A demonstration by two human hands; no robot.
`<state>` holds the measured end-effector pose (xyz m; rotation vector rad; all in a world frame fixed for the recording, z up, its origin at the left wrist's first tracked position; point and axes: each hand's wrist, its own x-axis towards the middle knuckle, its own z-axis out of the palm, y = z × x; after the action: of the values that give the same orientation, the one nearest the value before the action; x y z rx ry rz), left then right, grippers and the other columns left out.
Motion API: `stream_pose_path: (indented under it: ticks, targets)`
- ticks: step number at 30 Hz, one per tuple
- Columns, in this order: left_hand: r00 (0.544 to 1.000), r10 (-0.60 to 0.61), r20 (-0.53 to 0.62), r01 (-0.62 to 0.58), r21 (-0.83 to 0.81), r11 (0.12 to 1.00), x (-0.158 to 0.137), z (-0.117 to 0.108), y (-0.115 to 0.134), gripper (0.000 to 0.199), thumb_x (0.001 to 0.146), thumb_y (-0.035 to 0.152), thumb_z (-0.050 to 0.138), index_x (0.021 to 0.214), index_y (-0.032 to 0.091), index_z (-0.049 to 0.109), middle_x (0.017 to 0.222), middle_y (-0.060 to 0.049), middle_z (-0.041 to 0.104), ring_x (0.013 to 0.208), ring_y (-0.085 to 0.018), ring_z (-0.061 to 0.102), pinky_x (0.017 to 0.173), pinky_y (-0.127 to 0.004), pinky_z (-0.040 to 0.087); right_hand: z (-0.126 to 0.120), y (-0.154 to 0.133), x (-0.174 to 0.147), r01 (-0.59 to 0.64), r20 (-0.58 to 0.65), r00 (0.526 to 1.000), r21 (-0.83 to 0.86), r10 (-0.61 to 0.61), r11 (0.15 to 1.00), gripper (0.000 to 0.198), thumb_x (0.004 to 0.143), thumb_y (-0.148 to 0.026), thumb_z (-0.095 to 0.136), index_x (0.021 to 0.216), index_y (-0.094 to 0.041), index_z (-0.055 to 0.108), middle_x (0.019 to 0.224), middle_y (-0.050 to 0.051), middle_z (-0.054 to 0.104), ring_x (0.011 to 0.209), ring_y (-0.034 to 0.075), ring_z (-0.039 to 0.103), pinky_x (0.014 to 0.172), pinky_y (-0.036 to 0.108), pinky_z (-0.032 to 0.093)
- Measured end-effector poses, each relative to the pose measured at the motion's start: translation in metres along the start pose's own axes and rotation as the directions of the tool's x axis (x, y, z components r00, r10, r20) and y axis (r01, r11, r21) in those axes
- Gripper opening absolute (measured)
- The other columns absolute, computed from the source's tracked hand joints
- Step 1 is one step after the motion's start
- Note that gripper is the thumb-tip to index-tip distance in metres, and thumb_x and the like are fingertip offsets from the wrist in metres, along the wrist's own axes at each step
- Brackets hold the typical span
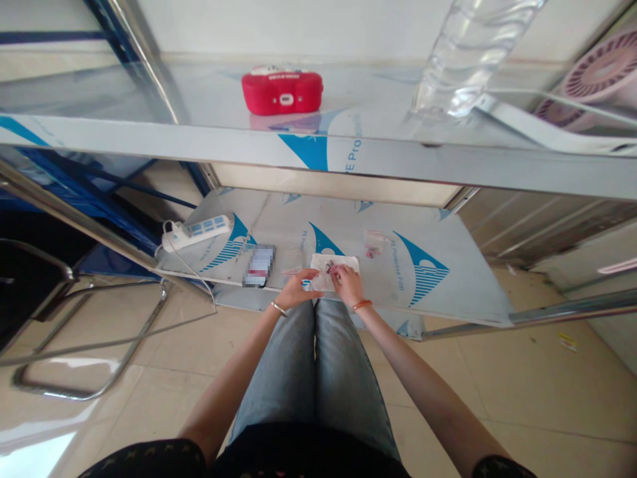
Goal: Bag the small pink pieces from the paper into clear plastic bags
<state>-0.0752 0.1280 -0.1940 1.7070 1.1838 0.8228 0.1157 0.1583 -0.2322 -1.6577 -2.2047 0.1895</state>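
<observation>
At six o'clock on the lower shelf [448, 292], both hands meet over a white cloth [318, 279]: left hand [297, 290] fingers pinch its edge, right hand [347, 284] fingers grip a small dark piece [330, 267].

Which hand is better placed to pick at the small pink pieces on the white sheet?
Right, probably: the right hand has its fingertips on the small pink pieces on the white sheet, while the left hand sits at the sheet's near-left edge.
</observation>
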Motion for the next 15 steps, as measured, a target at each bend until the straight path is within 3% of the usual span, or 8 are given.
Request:
stream_pose_path:
  ticks: [3,5,10,15]
  targets:
    - [1.0,-0.017,-0.002,0.017,0.004,1.0,0.0,0.001,0.0,0.058,0.062,0.031,0.076,0.114,0.016,0.055,0.114,-0.01,0.061,0.104,-0.022,0.057,0.091,-0.036,0.045,-0.023,-0.007,0.004,0.065,-0.177,0.984,0.339,-0.004,0.938,0.019,0.087,-0.033,0.051,0.085,-0.017,0.062,0.088,0.008,0.063,0.084,0.018,0.057,0.077,0.03,0.044]
    - [0.999,-0.031,-0.009,0.031,0.007,0.999,0.001,0.002,0.001,0.059,0.061,0.031,0.077,0.114,0.016,0.055,0.113,-0.009,0.061,0.104,-0.022,0.057,0.09,-0.036,0.045,-0.039,-0.016,0.002,0.131,-0.238,0.971,0.462,-0.02,0.877,0.018,0.085,-0.036,0.055,0.083,-0.019,0.062,0.087,0.006,0.062,0.083,0.018,0.057,0.077,0.03,0.045]
    - [0.999,-0.033,-0.031,0.033,0.017,0.999,0.004,0.004,0.003,0.055,0.062,0.029,0.076,0.113,0.017,0.056,0.112,-0.008,0.061,0.103,-0.021,0.057,0.089,-0.035,0.045,-0.056,-0.029,-0.001,0.209,-0.199,0.973,0.52,-0.121,0.828,0.02,0.083,-0.04,0.058,0.085,-0.022,0.067,0.086,0.005,0.062,0.089,0.019,0.056,0.081,0.032,0.045]
    - [0.998,-0.06,-0.035,0.061,0.018,0.998,0.003,0.0,0.003,0.057,0.063,0.031,0.075,0.114,0.015,0.055,0.114,-0.01,0.061,0.105,-0.022,0.056,0.087,-0.035,0.045,-0.031,0.001,0.005,0.041,-0.254,0.961,0.532,0.113,0.846,0.027,0.085,-0.042,0.053,0.087,-0.018,0.064,0.082,0.007,0.063,0.074,0.018,0.058,0.071,0.031,0.047]
